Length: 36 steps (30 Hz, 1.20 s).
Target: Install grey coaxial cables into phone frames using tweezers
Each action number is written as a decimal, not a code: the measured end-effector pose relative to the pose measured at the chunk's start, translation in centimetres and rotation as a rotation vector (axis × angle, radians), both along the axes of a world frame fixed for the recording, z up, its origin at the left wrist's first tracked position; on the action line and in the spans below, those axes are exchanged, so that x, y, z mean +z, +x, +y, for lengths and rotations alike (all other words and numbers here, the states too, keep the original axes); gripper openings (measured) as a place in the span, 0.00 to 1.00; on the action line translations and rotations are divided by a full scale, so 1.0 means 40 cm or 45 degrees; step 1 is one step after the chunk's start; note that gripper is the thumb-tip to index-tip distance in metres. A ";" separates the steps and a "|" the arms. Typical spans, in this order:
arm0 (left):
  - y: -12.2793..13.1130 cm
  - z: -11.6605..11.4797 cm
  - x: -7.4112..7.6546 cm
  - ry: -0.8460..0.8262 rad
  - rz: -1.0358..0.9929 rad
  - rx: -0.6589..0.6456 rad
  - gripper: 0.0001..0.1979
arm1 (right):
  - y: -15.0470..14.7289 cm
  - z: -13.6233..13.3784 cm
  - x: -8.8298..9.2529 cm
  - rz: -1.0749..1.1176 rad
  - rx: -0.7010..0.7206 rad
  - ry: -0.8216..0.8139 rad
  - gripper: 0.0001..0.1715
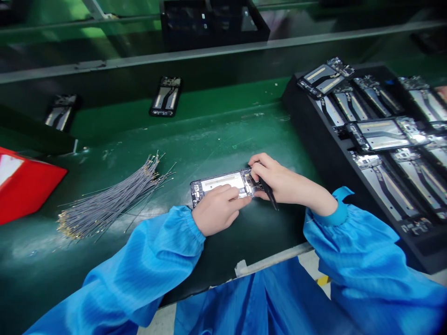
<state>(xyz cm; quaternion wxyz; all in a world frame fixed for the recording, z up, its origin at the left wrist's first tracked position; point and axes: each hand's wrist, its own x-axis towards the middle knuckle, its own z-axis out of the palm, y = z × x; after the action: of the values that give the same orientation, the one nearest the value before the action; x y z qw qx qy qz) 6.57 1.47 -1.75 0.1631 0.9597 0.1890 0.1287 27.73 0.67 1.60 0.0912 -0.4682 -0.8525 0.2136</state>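
An opened phone (223,180) lies on the green mat, its inner plate and circuit board facing up. My left hand (218,210) is curled over its near edge, thumb and fingers against the frame, hiding part of that side. At the phone's right end, my right hand (279,180) has its fingertips on the circuit board. A pair of black tweezers (268,191) is tucked in my right hand, pointing down toward me. What lies under these fingertips is too small to make out. Left of the phone is a bundle of thin grey cables (113,200) with gold-coloured ends.
A black tray (303,125) on the right holds several opened phones, with two more lying across the top. Another opened phone (165,97) lies at the back, and one (61,111) at the far left. A red object (31,186) stands at the left edge.
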 end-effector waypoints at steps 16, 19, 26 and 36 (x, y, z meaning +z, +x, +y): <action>-0.002 0.009 0.000 -0.279 -0.205 0.009 0.15 | -0.011 0.024 -0.013 -0.001 -0.002 -0.024 0.18; -0.002 0.010 0.001 -0.262 -0.191 0.006 0.15 | -0.019 0.026 -0.010 -0.061 0.008 -0.019 0.16; 0.001 0.008 -0.002 -0.209 -0.173 0.044 0.14 | -0.023 0.026 -0.014 -0.166 0.056 0.095 0.14; 0.016 0.001 -0.006 -0.087 -0.070 0.257 0.09 | -0.022 0.030 0.000 -0.289 0.154 0.242 0.13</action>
<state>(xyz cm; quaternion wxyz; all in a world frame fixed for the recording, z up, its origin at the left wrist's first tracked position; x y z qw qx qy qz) 7.20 1.52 -1.98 0.1870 0.9259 0.2844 0.1641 26.85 1.89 1.61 0.0249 -0.4266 -0.9003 0.0829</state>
